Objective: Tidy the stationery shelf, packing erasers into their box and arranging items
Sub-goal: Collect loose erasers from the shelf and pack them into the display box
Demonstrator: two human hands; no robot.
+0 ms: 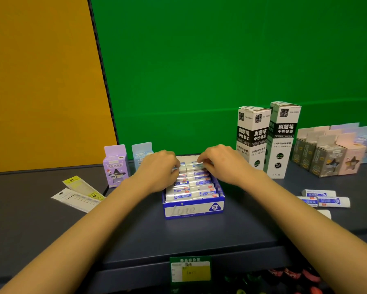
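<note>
Left of the eraser box (194, 209), flat packets (78, 194) and two small cartons (115, 166) sit untouched on the shelf (199, 236). Over the box's far rows, the left hand (160, 168) and right hand (218, 162) both have bent fingers resting on wrapped erasers (199, 183); whether they pinch them or merely press them level, I cannot tell. Packing looks well along, with the box nearly full. Right of the box, beyond tall refill boxes (267, 141), several loose erasers (324, 200) lie well apart from it. The next move likely calls for fetching those and finding them room.
</note>
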